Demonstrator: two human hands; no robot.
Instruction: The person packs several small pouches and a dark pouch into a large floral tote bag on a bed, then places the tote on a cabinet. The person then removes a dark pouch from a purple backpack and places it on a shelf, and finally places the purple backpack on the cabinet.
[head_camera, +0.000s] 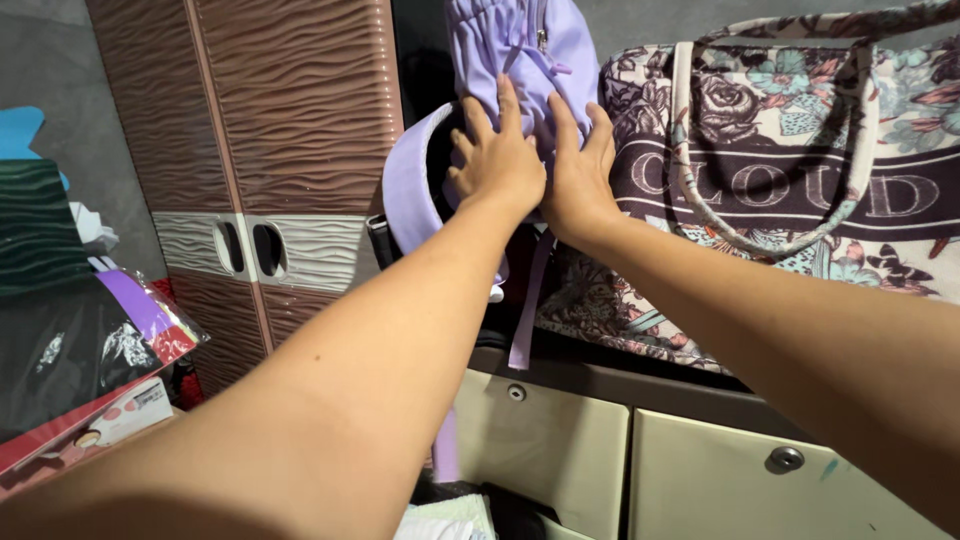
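head view | from the person's head | faces forward along both outstretched arms | close to cabinets

1. Moderately bright indoors, even and soft, seemingly lit from above and behind the camera; no harsh glare anywhere.
2. Warm sheen along both forearms, with the left hand (497, 165) and right hand (580, 175) crisp and well exposed.
3. Deep shadow inside the open lavender backpack (520, 60) and in the gap below it.
4. Small highlights glinting off the ribbed brown cabinet doors (290, 110) and the shiny plastic packaging (150, 330) at lower left.
5. Near forearms slightly soft at the bottom edge; wide-angle stretch toward the corners, cabinet lines leaning.
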